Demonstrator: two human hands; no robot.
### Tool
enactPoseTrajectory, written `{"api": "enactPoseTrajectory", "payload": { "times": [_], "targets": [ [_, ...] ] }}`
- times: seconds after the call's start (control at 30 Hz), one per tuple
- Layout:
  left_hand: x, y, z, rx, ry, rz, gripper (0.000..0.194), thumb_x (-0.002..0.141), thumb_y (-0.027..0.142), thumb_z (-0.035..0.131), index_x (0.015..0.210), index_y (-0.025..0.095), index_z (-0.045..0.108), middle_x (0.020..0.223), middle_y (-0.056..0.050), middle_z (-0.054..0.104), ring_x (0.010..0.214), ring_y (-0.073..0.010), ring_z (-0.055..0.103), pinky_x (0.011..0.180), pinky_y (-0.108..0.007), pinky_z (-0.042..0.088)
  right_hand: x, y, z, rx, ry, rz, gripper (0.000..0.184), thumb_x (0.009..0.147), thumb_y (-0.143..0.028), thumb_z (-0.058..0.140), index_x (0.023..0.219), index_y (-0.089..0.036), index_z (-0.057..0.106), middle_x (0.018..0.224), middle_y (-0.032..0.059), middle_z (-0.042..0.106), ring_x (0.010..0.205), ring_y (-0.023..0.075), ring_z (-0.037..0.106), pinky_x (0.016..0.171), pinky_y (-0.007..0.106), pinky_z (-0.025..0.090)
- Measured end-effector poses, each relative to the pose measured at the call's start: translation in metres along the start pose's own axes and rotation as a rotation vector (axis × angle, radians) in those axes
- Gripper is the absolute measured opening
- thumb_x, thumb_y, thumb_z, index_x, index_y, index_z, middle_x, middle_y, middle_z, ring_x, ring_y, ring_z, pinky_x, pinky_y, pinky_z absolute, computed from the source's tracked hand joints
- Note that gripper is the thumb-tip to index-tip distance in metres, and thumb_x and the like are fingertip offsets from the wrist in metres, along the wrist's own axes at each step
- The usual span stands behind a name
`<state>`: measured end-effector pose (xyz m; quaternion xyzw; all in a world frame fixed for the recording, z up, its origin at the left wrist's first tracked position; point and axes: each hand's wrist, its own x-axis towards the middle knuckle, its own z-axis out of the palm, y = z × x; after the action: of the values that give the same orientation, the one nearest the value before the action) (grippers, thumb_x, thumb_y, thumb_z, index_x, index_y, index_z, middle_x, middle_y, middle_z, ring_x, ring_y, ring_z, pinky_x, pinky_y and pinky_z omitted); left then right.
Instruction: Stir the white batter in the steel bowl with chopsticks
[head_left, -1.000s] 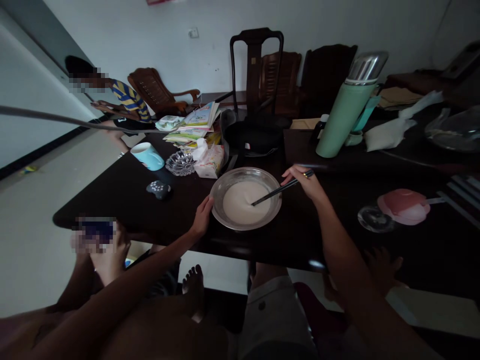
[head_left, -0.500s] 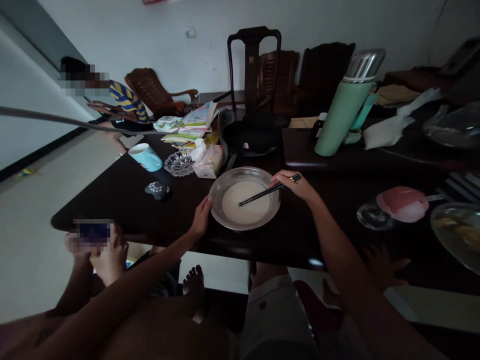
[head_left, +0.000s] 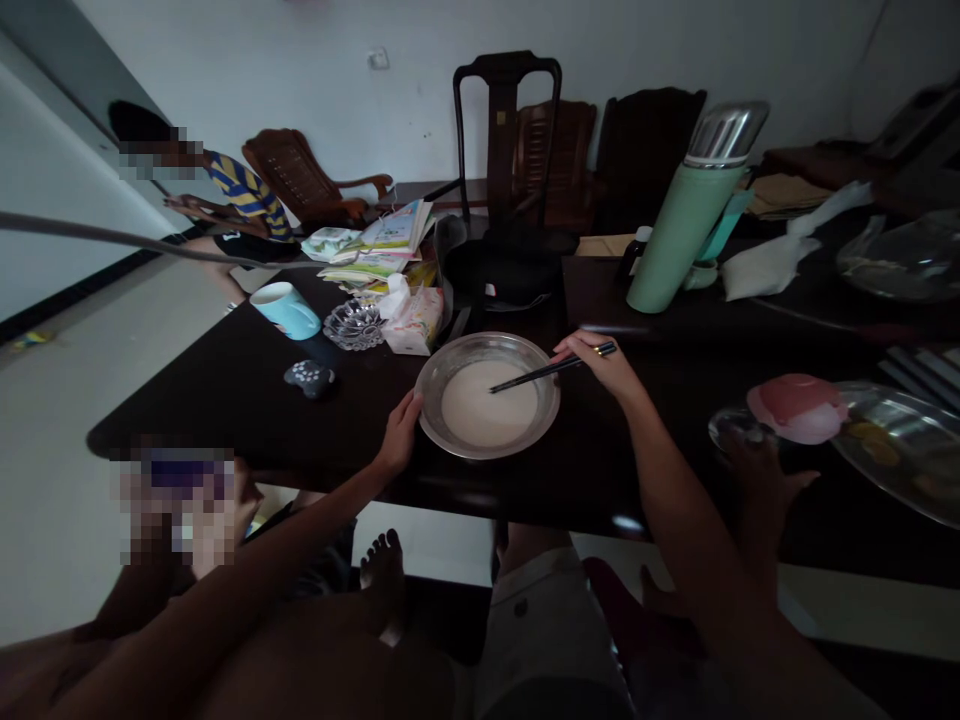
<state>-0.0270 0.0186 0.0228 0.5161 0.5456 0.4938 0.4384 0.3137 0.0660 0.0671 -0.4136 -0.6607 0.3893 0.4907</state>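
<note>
A wide metal bowl [head_left: 487, 448] stands on the dark table, with a pale, creamy liquid [head_left: 484, 408] inside. My left hand [head_left: 400, 430] grips the bowl's left rim, thumb at the edge and fingers along its outer side. Black chopsticks [head_left: 536, 374] are pinched in my right hand [head_left: 596, 362], above the bowl's right rim. They slant down to the left, tips at the liquid's surface. Whether the tips dip under it I cannot tell.
Behind the bowl are a tissue pack [head_left: 414, 322], a glass dish [head_left: 354, 326] and a blue mug [head_left: 286, 310]. A green thermos [head_left: 688, 225] stands back right. Another person's hand [head_left: 761, 470] reaches toward a glass by the pink bowl [head_left: 796, 408]. A metal plate [head_left: 911, 455] holds food.
My right hand and the chopsticks have shifted slightly right, the tips moving right and up in the bowl. The other person's hand has reached forward to the glass, and the metal plate has moved left.
</note>
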Motion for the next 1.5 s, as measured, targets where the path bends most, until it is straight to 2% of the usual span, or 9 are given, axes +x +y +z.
{"api": "enactPoseTrajectory", "payload": {
  "times": [0.23, 0.4, 0.57, 0.77, 0.93, 1.03, 1.2, 1.33, 1.5],
  "targets": [
    [-0.0009, 0.003, -0.0001, 0.028, 0.006, 0.003, 0.071, 0.076, 0.068, 0.059, 0.119, 0.013, 0.067, 0.121, -0.011, 0.068, 0.118, -0.0321, 0.056, 0.106, -0.042, 0.038, -0.0005, -0.0043, 0.0073, 0.042, -0.137, 0.002, 0.04, 0.085, -0.06, 0.058, 0.085, -0.023, 0.073, 0.077, 0.0027, 0.077, 0.076, 0.0208, 0.071, 0.073, 0.033, 0.052],
    [0.0007, -0.0015, -0.0008, -0.002, 0.001, 0.007, 0.068, 0.076, 0.065, 0.062, 0.117, 0.012, 0.067, 0.118, -0.011, 0.069, 0.117, -0.0318, 0.057, 0.107, -0.042, 0.038, -0.0004, -0.0038, 0.0028, 0.004, -0.008, -0.001, 0.04, 0.087, -0.059, 0.056, 0.083, -0.024, 0.072, 0.074, 0.0022, 0.076, 0.074, 0.0207, 0.07, 0.076, 0.034, 0.052],
    [0.0003, -0.0003, -0.0001, 0.0, -0.001, 0.014, 0.071, 0.076, 0.067, 0.06, 0.119, 0.011, 0.066, 0.12, -0.011, 0.068, 0.119, -0.0318, 0.055, 0.107, -0.042, 0.038, -0.0006, -0.006, 0.0069, 0.011, -0.111, -0.01, 0.042, 0.085, -0.061, 0.057, 0.084, -0.023, 0.073, 0.075, 0.003, 0.076, 0.074, 0.0213, 0.071, 0.074, 0.035, 0.053],
    [-0.0015, 0.004, 0.0004, 0.021, 0.008, 0.005, 0.07, 0.075, 0.068, 0.061, 0.118, 0.013, 0.067, 0.12, -0.01, 0.068, 0.118, -0.032, 0.056, 0.106, -0.041, 0.039, -0.0006, -0.0048, 0.0036, -0.021, 0.001, -0.001, 0.041, 0.086, -0.06, 0.055, 0.083, -0.023, 0.072, 0.075, 0.0028, 0.076, 0.076, 0.0212, 0.07, 0.075, 0.034, 0.052],
    [-0.0009, 0.0032, 0.0006, 0.004, 0.002, -0.001, 0.071, 0.074, 0.069, 0.061, 0.117, 0.013, 0.068, 0.121, -0.011, 0.067, 0.119, -0.032, 0.055, 0.107, -0.041, 0.038, -0.0009, -0.0043, 0.007, -0.004, -0.114, -0.01, 0.04, 0.086, -0.059, 0.056, 0.085, -0.023, 0.072, 0.078, 0.003, 0.076, 0.077, 0.0215, 0.071, 0.074, 0.034, 0.052],
    [-0.0006, 0.0025, 0.0009, -0.012, 0.003, -0.006, 0.073, 0.073, 0.069, 0.061, 0.118, 0.012, 0.067, 0.122, -0.012, 0.067, 0.12, -0.0322, 0.054, 0.108, -0.042, 0.037, -0.0008, -0.0048, 0.0062, -0.014, -0.064, -0.038, 0.037, 0.087, -0.057, 0.058, 0.085, -0.023, 0.073, 0.081, 0.0031, 0.077, 0.083, 0.0217, 0.071, 0.08, 0.034, 0.051],
    [-0.0001, 0.0006, 0.0005, -0.006, 0.006, 0.0, 0.075, 0.073, 0.07, 0.061, 0.119, 0.012, 0.067, 0.122, -0.012, 0.067, 0.123, -0.0327, 0.052, 0.107, -0.041, 0.037, -0.0017, -0.0053, 0.0046, -0.003, -0.047, -0.009, 0.037, 0.089, -0.055, 0.055, 0.085, -0.023, 0.073, 0.071, 0.002, 0.075, 0.07, 0.0198, 0.069, 0.073, 0.033, 0.05],
    [0.0008, -0.0024, -0.0007, -0.015, 0.004, 0.01, 0.072, 0.075, 0.068, 0.061, 0.12, 0.012, 0.066, 0.124, -0.012, 0.066, 0.121, -0.0316, 0.054, 0.107, -0.041, 0.037, -0.001, -0.0055, 0.0071, -0.033, -0.083, -0.055, 0.035, 0.088, -0.054, 0.058, 0.084, -0.023, 0.073, 0.081, 0.0031, 0.077, 0.082, 0.0208, 0.07, 0.076, 0.032, 0.05],
    [0.0017, -0.0055, -0.0016, -0.039, -0.015, 0.009, 0.069, 0.077, 0.065, 0.061, 0.121, 0.012, 0.066, 0.124, -0.011, 0.066, 0.118, -0.0302, 0.056, 0.107, -0.041, 0.037, -0.0005, -0.0043, 0.0049, -0.03, 0.008, 0.029, 0.04, 0.088, -0.057, 0.054, 0.084, -0.021, 0.072, 0.071, 0.0035, 0.075, 0.07, 0.0196, 0.069, 0.056, 0.027, 0.044]
  ]
}}
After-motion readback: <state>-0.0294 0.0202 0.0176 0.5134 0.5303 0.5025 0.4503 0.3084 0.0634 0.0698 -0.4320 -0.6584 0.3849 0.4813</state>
